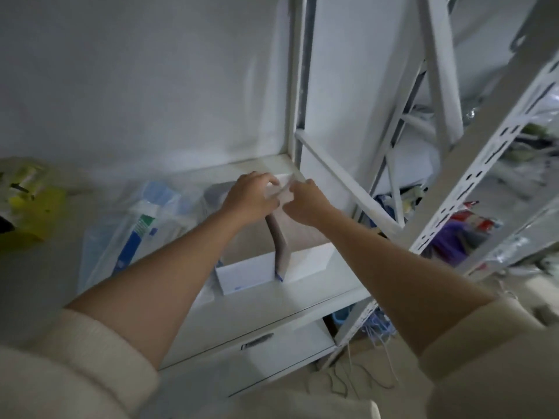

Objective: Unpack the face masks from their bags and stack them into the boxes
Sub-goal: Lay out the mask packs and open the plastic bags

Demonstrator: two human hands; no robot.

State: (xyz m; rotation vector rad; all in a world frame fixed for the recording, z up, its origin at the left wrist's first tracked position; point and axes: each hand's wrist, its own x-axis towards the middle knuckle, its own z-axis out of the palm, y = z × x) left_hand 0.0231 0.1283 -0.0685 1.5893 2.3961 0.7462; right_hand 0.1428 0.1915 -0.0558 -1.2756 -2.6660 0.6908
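Head view: two bare forearms reach forward over a white desk [242, 309], cream sleeves pushed up. The left hand [251, 198] and the right hand [305, 204] meet near the desk's back corner, and the fingers of both are curled round one small clear bag [279, 192] — blurred, so its contents cannot be told. Just below the hands stands one open white box [257, 276] with blue print, a grey strip hanging down into it. To the left lie clear bags of blue face masks [142, 225] — the count is not readable. One yellow bag [33, 207] sits at the far left. One white metal rack [453, 189] stands at right.
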